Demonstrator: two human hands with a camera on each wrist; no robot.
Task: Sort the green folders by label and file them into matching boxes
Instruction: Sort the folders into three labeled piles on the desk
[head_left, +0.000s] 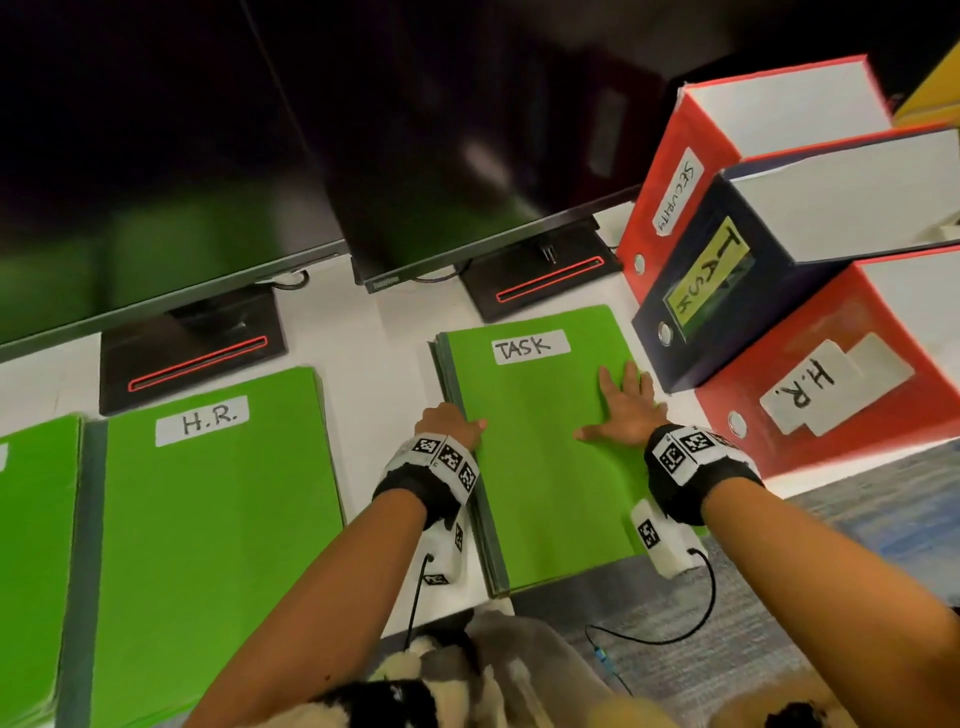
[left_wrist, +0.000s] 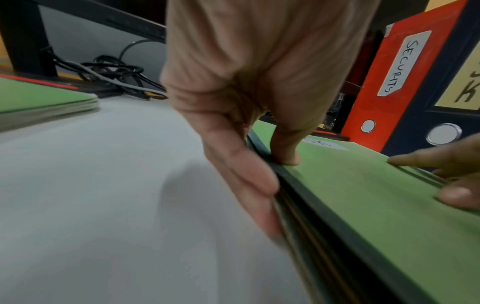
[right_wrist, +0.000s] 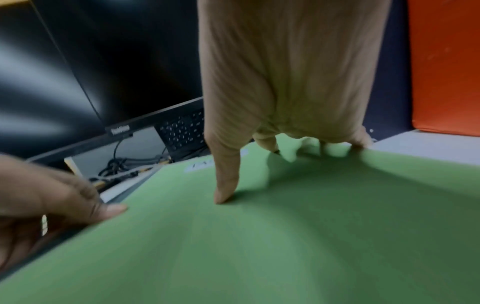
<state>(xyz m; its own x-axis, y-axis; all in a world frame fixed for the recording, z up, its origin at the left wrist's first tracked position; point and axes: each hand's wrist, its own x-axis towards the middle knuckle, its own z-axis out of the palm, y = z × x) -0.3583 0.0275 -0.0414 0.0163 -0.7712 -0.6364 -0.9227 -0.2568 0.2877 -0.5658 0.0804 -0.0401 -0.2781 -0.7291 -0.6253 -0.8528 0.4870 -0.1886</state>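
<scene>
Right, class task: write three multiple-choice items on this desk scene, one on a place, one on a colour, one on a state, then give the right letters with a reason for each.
1. Where does the TASK folder stack lie?
A. left of the H.R. folder stack
B. between the H.R. folder stack and the boxes
C. inside a box

2. What colour is the TASK box?
A. red
B. yellow
C. dark blue

3. How does the right hand lie?
A. flat on the top folder, fingers spread
B. curled round a box
C. lifted clear of the desk

Answers: 1 B, the head view shows the stack right of the H.R. one, with the boxes further right. 2 C, it stands dark blue between the red SECURITY box and the red H.R. box. 3 A, straight fingers press the cover, while the left hand grips the stack's left edge.
</scene>
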